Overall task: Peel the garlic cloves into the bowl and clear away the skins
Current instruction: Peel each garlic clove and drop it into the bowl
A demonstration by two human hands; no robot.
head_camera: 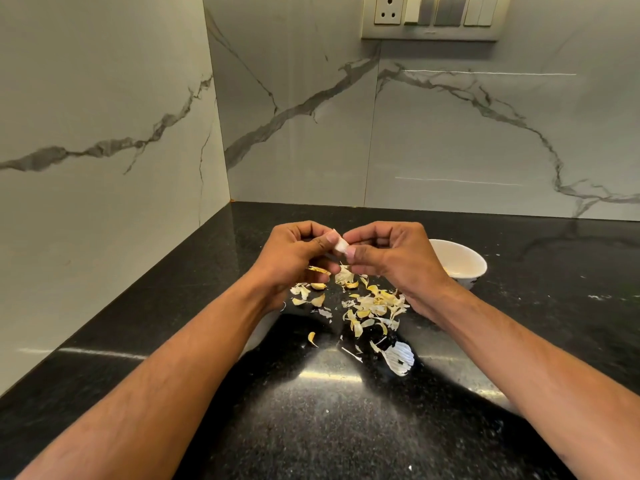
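Both hands are raised together above the polished black speckled stone counter (145, 344), meeting over a small white garlic clove (340, 244). The left hand (291, 252) has its fingers curled in, thumb and fingertips pinching the clove from its side. The right hand (391, 252) mirrors it, fingers bent and narrow, thumb and forefinger nipping the clove's other end, so the clove sits between the 2 thumbs with a pale tip poking up.

Directly under the hands lies a loose scatter of pale yellow and white papery garlic skins (372, 306), spread across the counter, densest below the right wrist. A few yellowish pieces (318, 286) sit nearer the left hand; whether these are cloves or only skins I cannot tell. Closer to me, apart from the main heap, rests 1 larger white ribbed husk of garlic skin (400, 358), and a single curled yellow flake (312, 338) lies to its left.

The round white ceramic bowl (465, 261) stands on the counter just behind the right hand, partly hidden by it; something pale shows low inside it.

Grey-veined white marble panels (450, 133) back the corner, with a cream socket and switch plate (431, 15) high up.
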